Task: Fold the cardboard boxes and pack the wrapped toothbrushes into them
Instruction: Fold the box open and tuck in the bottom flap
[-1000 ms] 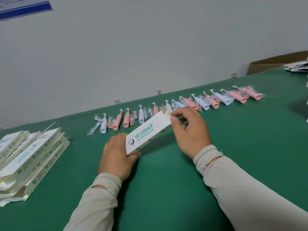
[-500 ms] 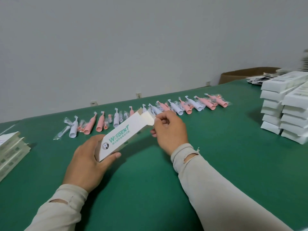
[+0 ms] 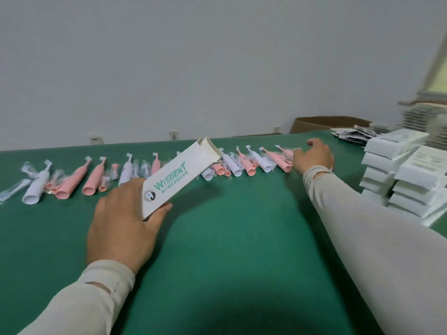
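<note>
Two hands are working over a green surface [image 3: 242,238]. The left hand [image 3: 121,223] is holding a folded white box [image 3: 179,175] by its lower end, its grip clamped on the cardboard, and is tilting the box so the open top flap is pointing up and away. The right hand [image 3: 313,157] is stretching out on a long sleeved arm toward the far right end of a row of wrapped toothbrushes [image 3: 251,163], pink and white, lying side by side along the back edge. Its fingers are loosely curled just above a pink toothbrush [image 3: 281,163], and its grip is holding nothing. To do this step well, the hand should probably be taking one wrapped toothbrush by its thick handle, while the left is keeping the box mouth open and steady. Stacked white boxes [image 3: 399,170] are sitting at the right.
</note>
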